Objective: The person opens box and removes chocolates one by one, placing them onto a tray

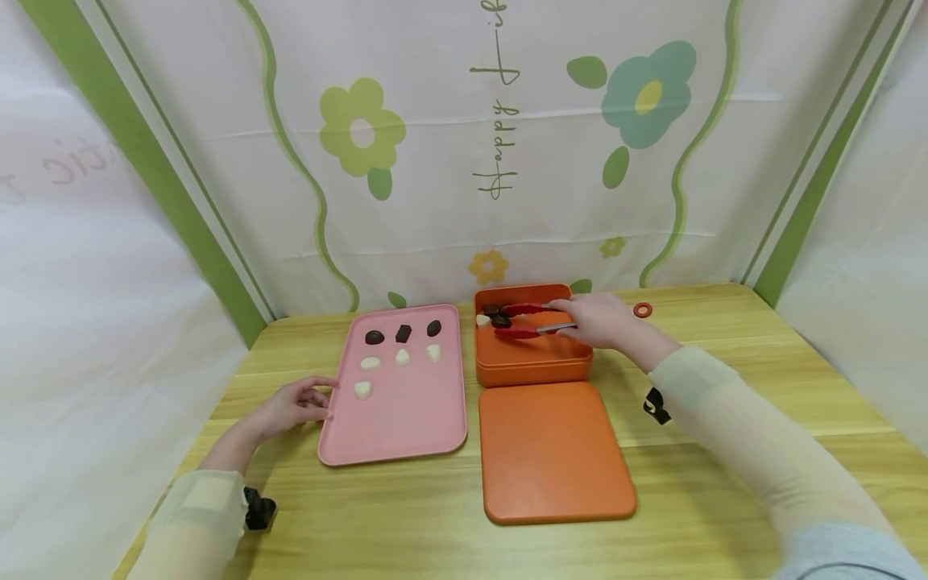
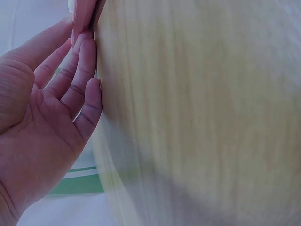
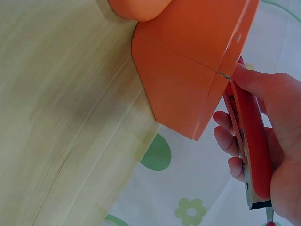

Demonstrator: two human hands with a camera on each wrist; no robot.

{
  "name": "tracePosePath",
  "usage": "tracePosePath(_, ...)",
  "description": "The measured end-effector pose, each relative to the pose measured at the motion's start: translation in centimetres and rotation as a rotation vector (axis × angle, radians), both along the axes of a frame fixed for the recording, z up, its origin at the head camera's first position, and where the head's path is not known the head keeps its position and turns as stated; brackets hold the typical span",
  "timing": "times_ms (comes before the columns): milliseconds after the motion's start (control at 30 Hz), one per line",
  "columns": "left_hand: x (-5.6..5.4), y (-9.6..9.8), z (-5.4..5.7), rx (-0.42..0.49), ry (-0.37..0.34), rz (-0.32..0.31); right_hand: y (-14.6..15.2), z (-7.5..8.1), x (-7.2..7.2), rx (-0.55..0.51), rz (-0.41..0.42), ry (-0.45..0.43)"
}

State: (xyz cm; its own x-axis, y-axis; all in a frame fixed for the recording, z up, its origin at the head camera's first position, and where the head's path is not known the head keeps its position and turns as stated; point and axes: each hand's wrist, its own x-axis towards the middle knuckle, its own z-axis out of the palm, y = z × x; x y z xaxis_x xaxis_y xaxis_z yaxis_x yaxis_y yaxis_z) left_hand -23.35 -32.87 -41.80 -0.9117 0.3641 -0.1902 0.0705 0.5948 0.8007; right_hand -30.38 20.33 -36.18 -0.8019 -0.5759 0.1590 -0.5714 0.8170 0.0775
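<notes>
My right hand (image 1: 596, 320) grips a pair of red-and-metal tongs (image 3: 251, 141) over the orange box (image 1: 532, 372). Inside the box, the tong tips reach to either side of a dark brown chocolate-like piece (image 1: 501, 321). Another dark piece (image 1: 492, 310) and a white piece (image 1: 482, 321) lie close by. At the left edge of the pink tray (image 1: 413, 419), my left hand (image 1: 290, 407) touches the rim with its fingertips. The tray bears a row of three dark pieces (image 1: 403, 333), then a row of three white ones (image 1: 402, 357) and a single white piece (image 1: 362, 390).
An orange lid (image 1: 554, 451) lies flat in front of the box, right of the tray. All of it sits on a wood-grain table (image 1: 377, 515). A flower-printed curtain (image 1: 428, 217) stands close behind the box and tray.
</notes>
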Motion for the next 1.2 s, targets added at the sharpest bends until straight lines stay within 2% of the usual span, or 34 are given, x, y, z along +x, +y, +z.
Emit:
tracePosePath(467,-0.14,-0.02,0.05,0.008,0.000,-0.008,-0.45,0.00,-0.09,0.028,-0.005,-0.035)
tracePosePath(1200,-0.03,-0.04,0.02,0.005,-0.005,0.006,-0.55,-0.33,0.22,-0.019,-0.005,-0.071)
